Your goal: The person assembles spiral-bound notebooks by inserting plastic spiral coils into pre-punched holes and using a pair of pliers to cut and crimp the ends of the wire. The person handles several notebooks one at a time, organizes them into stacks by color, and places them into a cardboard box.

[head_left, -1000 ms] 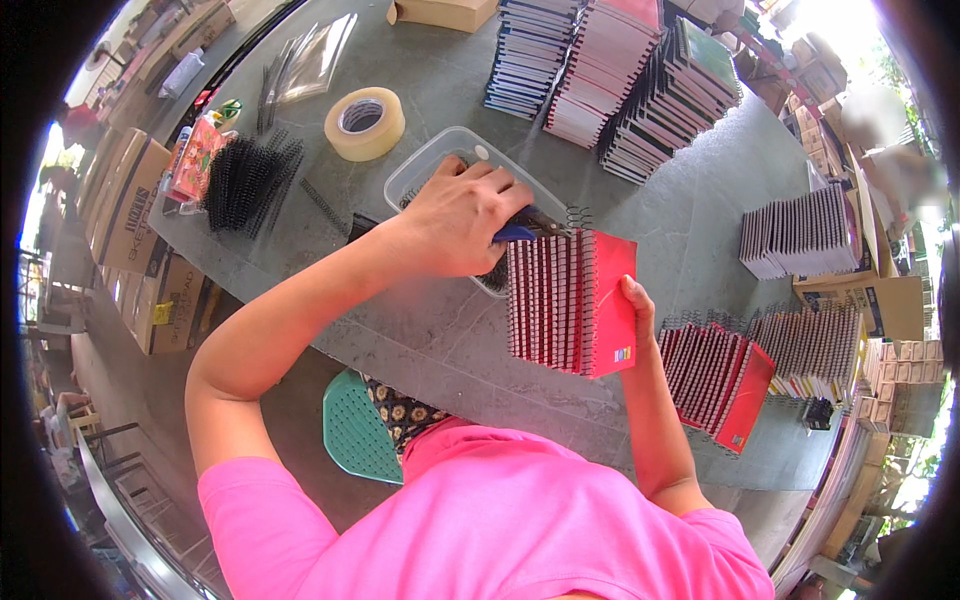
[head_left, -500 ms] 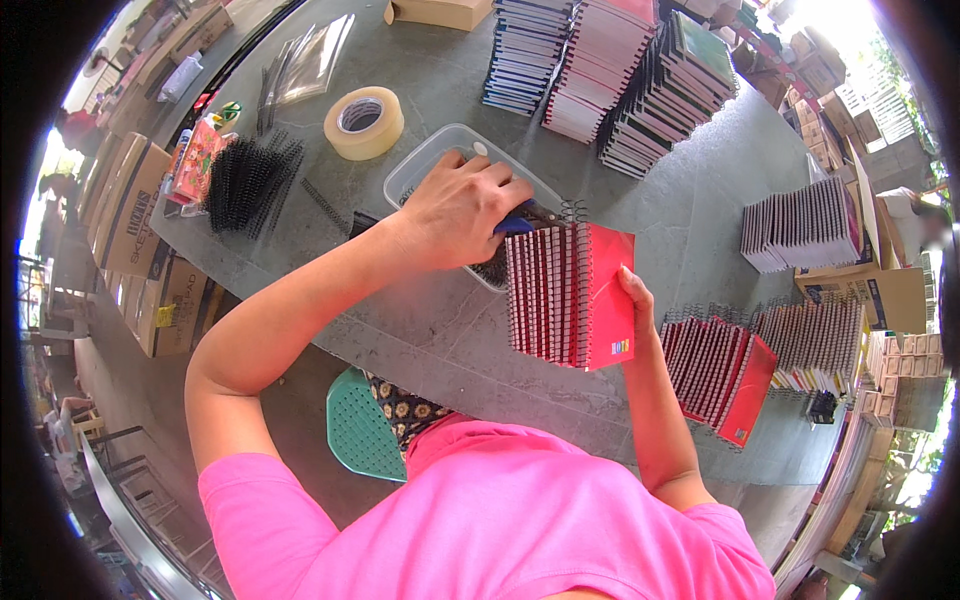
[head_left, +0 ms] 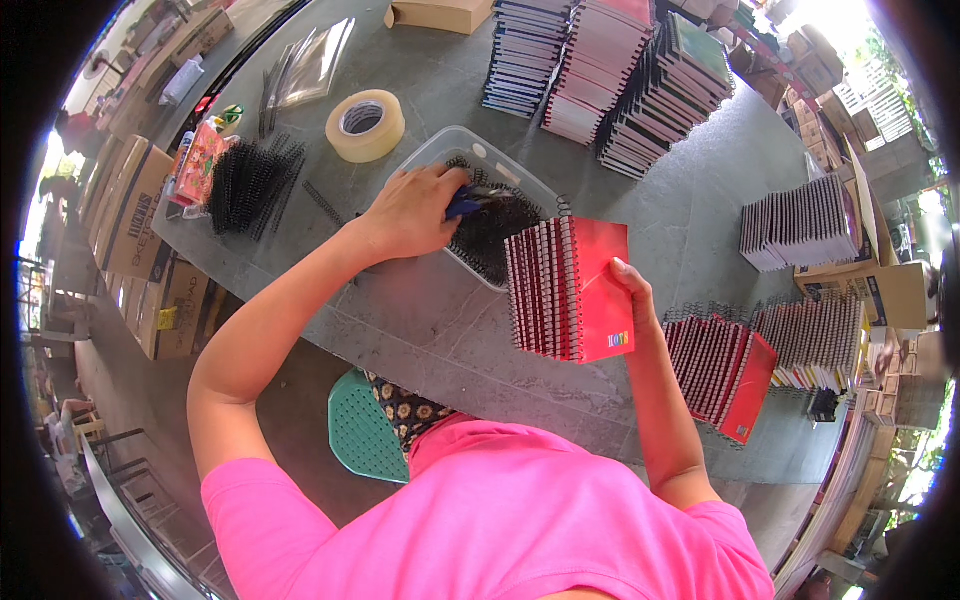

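My left hand (head_left: 412, 212) is closed around blue-handled pliers (head_left: 461, 205), whose jaws extend over a clear plastic container (head_left: 516, 168). Dark bits of coil (head_left: 490, 225) lie in that container. My right hand (head_left: 632, 285) grips a stack of red spiral notebooks (head_left: 602, 300) from its right side, thumb on the front cover. The stack is held upright near the container's right end, coil bindings turned to the left. One black coil end (head_left: 564, 206) sticks out above the stack's top edge. The pliers are apart from the notebooks.
A tape roll (head_left: 365, 126) and a pile of black coils (head_left: 250, 185) are on the left of the grey table (head_left: 430, 350). Notebook stacks (head_left: 600, 80) stand at the back. More red notebooks (head_left: 715, 375) sit at the right, near an open carton (head_left: 870, 280). A green stool (head_left: 365, 430) stands below.
My left hand has drawn left with the pliers, away from the notebooks' coil ends, uncovering more of the container. The notebook stack has shifted slightly left and turned a little in my right hand.
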`<state>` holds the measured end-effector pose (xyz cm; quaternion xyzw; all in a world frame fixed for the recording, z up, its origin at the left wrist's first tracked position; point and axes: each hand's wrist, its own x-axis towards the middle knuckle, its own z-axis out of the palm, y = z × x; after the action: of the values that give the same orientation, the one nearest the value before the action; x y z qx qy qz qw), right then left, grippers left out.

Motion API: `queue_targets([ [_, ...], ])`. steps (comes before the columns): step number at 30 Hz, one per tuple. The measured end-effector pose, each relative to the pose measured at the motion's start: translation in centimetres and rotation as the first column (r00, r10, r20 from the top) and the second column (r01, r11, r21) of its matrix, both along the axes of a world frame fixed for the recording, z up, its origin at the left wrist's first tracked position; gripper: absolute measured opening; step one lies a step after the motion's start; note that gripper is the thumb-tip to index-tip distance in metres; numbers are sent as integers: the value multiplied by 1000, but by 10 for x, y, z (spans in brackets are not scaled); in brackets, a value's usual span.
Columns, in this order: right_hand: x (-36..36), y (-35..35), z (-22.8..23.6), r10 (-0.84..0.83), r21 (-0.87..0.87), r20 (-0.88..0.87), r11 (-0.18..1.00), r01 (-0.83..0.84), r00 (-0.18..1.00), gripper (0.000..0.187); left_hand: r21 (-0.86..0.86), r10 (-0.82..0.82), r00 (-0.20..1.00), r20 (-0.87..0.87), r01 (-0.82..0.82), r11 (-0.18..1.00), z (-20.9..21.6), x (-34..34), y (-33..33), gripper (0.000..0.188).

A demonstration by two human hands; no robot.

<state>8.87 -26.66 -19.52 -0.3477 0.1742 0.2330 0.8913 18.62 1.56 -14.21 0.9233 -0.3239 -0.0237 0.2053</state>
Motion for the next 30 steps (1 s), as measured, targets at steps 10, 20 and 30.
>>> queue_targets([
  [10, -1, -1, 0, 0, -28, 10, 1000, 0, 1000, 37, -61, -156, 966, 207, 172, 983, 16, -12, -29, 39],
  [20, -4, -6, 7, 49, -119, 17, 992, -47, 999, 46, -30, -37, 818, -575, 24, 999, 18, -9, -19, 22],
  [30, -5, -6, -11, 13, 47, 33, 999, -15, 999, 47, -304, -38, 943, -331, -68, 950, 7, -6, -22, 31],
])
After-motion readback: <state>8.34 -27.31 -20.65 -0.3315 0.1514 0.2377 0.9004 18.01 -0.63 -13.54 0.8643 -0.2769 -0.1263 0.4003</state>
